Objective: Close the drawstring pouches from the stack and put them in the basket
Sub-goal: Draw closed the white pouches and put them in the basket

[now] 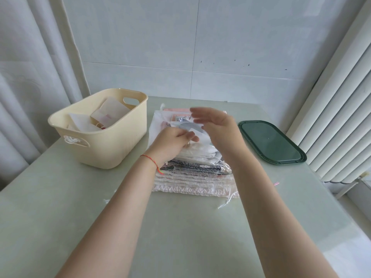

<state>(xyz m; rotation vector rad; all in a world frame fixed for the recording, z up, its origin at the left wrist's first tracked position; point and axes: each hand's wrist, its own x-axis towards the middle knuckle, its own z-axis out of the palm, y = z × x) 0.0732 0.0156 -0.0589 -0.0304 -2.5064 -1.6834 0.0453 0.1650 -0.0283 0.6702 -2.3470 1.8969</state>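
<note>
At a pale green table against a white tiled wall, the left hand pinches the stack of fabric drawstring pouches; the right hand hovers spread above, beside a cream plastic basket.

Left hand pinches top pouch on stack; right hand hovers.

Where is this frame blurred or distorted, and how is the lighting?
Head view: the right hand is motion-blurred at the fingers; the left hand on the stack is sharper. Wide-angle bending curves the curtain and radiator. Lighting is soft and even, with faint sheen on the table.
</note>
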